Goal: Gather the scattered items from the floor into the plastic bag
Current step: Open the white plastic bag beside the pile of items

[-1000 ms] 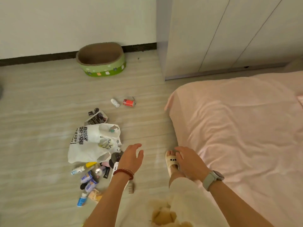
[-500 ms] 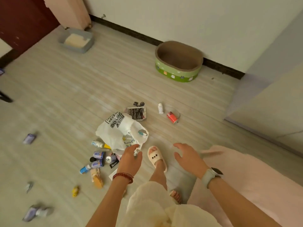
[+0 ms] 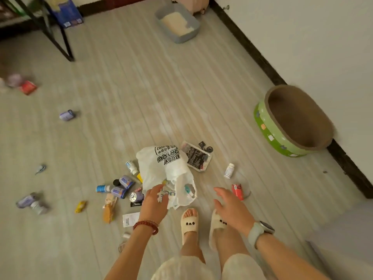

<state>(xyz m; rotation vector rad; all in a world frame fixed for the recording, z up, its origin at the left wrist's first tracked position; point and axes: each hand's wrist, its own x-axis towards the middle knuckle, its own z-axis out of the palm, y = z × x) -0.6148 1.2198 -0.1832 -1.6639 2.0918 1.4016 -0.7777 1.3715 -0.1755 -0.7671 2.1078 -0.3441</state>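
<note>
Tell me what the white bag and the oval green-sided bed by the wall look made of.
White bag: thin plastic film, slightly translucent, crumpled, with printed black lettering. Oval bed: apparently corrugated cardboard, with a matte brown inside and rim and a printed green paper wrap; it is probably a cat scratcher.

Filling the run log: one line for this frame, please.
phase: reaching for bag | left hand: on bag, grip unclear | right hand: open, holds nothing | items: on floor

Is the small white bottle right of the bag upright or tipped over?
Tipped over. The white bottle lies on its side on the floor, cap pointing away from the person, apart from the plastic bag.
</note>
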